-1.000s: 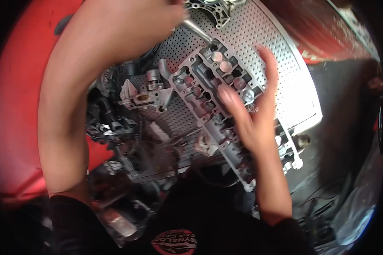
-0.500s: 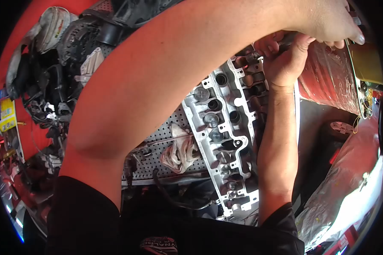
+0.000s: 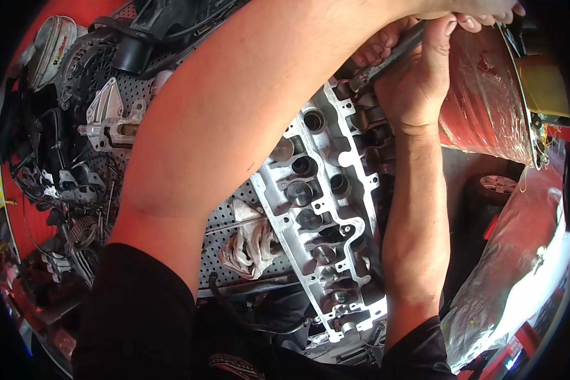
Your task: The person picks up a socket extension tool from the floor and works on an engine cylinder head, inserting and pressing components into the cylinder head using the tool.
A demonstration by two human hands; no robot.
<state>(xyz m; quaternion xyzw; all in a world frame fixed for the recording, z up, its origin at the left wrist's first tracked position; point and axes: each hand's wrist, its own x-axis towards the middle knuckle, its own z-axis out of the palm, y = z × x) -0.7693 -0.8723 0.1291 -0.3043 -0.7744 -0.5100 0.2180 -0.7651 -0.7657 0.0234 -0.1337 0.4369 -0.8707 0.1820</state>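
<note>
An aluminium cylinder head with rows of round bores lies slantwise below my arms. Over its far end, my right hand is closed around a dark metal bar, fingers curled on one side and thumb pointing up. The bar's lower end reaches down to the bores on the head's right side. My left arm crosses the view from lower left to upper right. At the top edge, my left hand is closed with curled fingers, just past the right thumb. What it grips is hidden, and the hand is partly cut off.
A perforated metal surface carries a crumpled pale rag. To the left are an aluminium bracket and several dark engine parts. On the right stand a plastic-wrapped red drum, a wheel and a silvery wrapped bundle.
The view has shifted, so the cylinder head and bench sit slightly lower and further left. Both hands appear higher, and more of the dark bar shows in my right hand.
</note>
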